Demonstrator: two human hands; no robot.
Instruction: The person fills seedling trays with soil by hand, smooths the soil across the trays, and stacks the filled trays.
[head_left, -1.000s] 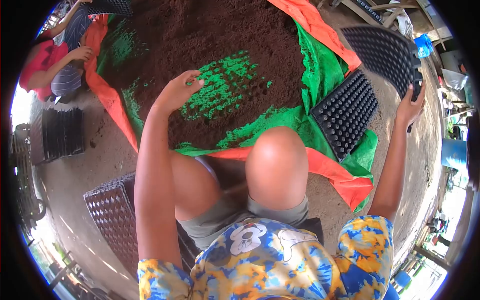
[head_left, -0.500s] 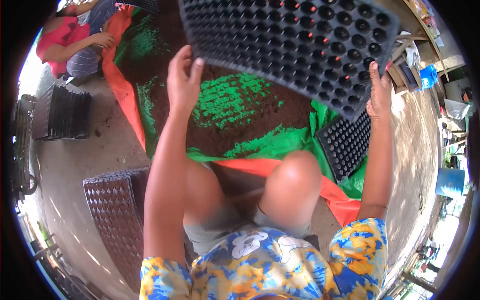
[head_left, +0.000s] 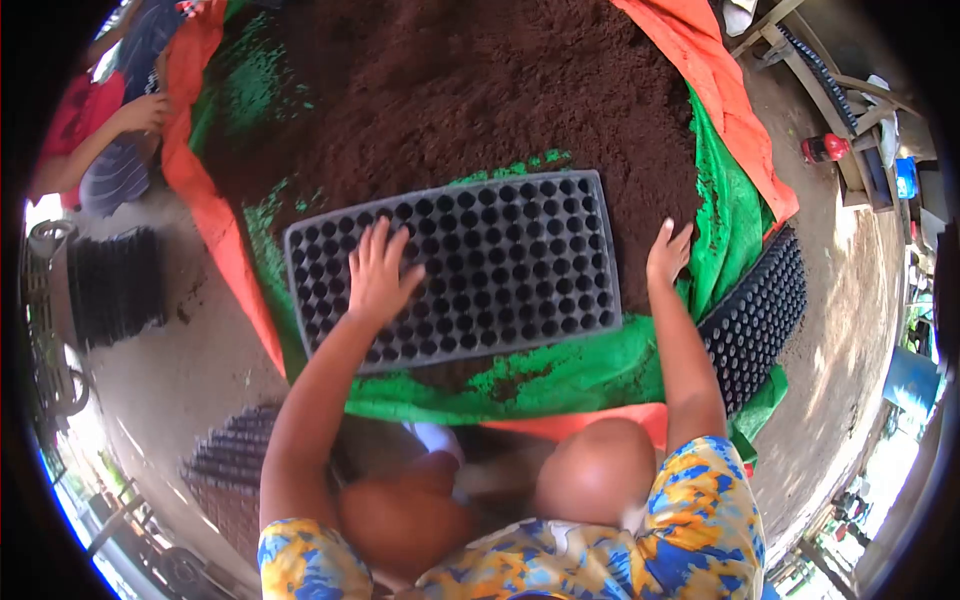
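A black seedling tray [head_left: 470,265] with rows of round cells lies flat on the soil in front of me. Its cells look dark and unfilled. My left hand [head_left: 380,272] rests over the tray's left half, fingers spread. Off the tray's right edge, my right hand [head_left: 668,255] hovers near the soil with its fingers apart and holds nothing. Dark brown soil [head_left: 480,90] is heaped behind the tray on a green and orange tarp [head_left: 520,378].
Another cell tray [head_left: 757,310] leans at the tarp's right edge. Stacked trays stand at the left [head_left: 115,285] and lower left [head_left: 235,450]. A person's hand [head_left: 145,112] is at the tarp's upper left. A red-labelled bottle [head_left: 825,148] lies at the right.
The tray went from being held up in both hands to lying flat on the soil. My right hand has let go of it; my left hand now lies over it.
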